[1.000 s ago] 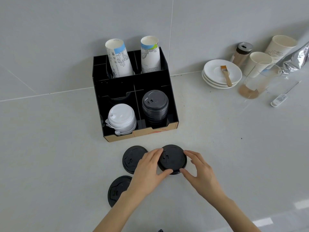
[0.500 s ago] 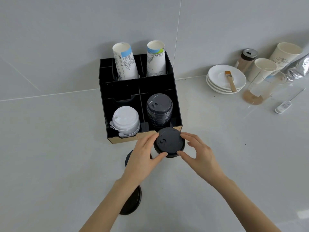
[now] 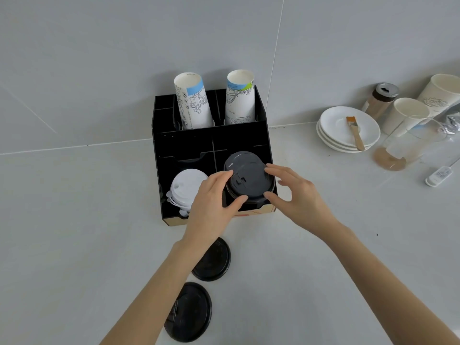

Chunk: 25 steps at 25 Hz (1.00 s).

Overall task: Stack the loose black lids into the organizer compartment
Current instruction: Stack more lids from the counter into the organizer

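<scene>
1. Both hands hold one black lid (image 3: 247,181) over the front right compartment of the organizer (image 3: 211,143).
2. The left hand (image 3: 211,202) pinches the lid's left edge: forefinger on the upper rim, thumb under the near rim.
3. The right hand (image 3: 296,195) pinches the right edge the same way, forefinger at the far rim and thumb at the near rim; its other fingers are loosely curled and clear of the lid.
4. The held lid sits above the stack of black lids (image 3: 239,158) in that compartment; only the far rim of the stack shows behind it. Whether the lid already rests on the stack is hard to tell.
5. White lids (image 3: 185,185) fill the front left compartment, partly hidden by the left hand.
6. Two paper cup stacks stand tilted in the rear compartments, one at left (image 3: 193,103) and one at right (image 3: 240,98).
7. Two loose lids lie on the counter (image 3: 74,232) in front of the organizer: the nearer-to-organizer lid (image 3: 214,262) is partly under the left forearm, the other lid (image 3: 193,312) is just beside it, closer to the person.
8. Well to the right sit stacked plates (image 3: 333,128) with a brush (image 3: 355,133) on top.
</scene>
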Each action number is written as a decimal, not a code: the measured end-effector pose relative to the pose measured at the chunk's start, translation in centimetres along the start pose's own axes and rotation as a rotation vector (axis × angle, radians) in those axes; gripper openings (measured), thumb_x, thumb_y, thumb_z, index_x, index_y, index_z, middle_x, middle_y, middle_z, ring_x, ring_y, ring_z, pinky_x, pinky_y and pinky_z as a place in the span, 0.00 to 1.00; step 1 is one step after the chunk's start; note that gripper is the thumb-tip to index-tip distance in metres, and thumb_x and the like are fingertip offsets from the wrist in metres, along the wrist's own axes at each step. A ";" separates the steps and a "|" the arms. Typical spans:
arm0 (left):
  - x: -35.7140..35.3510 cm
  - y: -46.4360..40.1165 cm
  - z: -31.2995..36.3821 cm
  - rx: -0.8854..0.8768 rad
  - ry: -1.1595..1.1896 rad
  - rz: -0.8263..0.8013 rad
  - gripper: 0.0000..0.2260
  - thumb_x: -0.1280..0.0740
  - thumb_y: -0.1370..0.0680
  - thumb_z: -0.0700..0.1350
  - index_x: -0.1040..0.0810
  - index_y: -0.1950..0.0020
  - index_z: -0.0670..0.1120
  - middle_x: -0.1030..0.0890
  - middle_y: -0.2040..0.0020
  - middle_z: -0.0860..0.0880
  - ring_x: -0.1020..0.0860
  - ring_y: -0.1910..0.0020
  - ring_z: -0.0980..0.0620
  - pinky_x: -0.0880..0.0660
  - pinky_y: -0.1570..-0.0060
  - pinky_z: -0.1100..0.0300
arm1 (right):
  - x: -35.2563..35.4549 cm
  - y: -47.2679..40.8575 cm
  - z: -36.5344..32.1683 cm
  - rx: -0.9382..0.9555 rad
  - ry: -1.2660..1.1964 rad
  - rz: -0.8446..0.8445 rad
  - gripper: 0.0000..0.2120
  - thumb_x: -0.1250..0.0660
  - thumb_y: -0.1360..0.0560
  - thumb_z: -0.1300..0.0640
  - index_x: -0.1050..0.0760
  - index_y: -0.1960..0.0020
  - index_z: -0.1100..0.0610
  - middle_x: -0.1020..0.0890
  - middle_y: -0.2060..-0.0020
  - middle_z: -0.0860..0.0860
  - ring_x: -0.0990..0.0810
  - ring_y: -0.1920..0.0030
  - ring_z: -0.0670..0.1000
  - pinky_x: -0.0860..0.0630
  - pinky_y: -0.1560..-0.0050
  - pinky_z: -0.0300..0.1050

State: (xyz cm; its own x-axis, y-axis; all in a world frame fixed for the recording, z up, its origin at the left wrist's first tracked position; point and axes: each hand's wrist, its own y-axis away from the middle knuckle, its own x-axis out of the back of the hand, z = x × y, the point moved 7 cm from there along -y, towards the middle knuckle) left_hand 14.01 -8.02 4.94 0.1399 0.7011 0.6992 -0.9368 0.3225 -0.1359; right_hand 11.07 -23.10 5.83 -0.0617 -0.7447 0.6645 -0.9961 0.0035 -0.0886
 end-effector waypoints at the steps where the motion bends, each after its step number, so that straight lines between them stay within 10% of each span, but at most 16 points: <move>1: -0.1 -0.6 -0.2 0.017 -0.004 0.018 0.24 0.33 0.27 0.48 0.35 0.34 0.45 0.29 0.35 0.46 0.31 0.37 0.48 0.35 0.39 0.59 | 0.0 -0.8 0.1 0.003 0.010 -0.012 0.22 0.34 0.28 0.60 0.34 0.35 0.55 0.30 0.34 0.49 0.29 0.39 0.47 0.37 0.38 0.33; 10: -1.9 -3.3 -1.6 0.120 -0.033 0.119 0.24 0.33 0.27 0.48 0.36 0.35 0.44 0.31 0.35 0.44 0.33 0.36 0.49 0.37 0.45 0.63 | -1.7 -5.4 1.8 0.016 0.095 -0.075 0.26 0.33 0.28 0.59 0.37 0.33 0.59 0.33 0.31 0.54 0.34 0.33 0.51 0.45 0.40 0.27; 25: -1.9 -3.2 -2.5 0.073 -0.043 -0.021 0.23 0.34 0.26 0.45 0.37 0.33 0.44 0.32 0.34 0.45 0.32 0.36 0.49 0.36 0.43 0.64 | -3.0 -5.0 1.8 -0.004 0.111 -0.063 0.25 0.34 0.28 0.59 0.37 0.33 0.58 0.39 0.28 0.55 0.38 0.30 0.54 0.36 0.33 0.46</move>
State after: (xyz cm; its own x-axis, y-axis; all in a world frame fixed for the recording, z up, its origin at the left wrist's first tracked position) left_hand 17.58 -8.80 2.26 0.1477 0.6662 0.7310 -0.9548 0.2888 -0.0703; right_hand 16.34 -22.09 2.93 -0.0050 -0.6652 0.7466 -0.9984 -0.0388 -0.0412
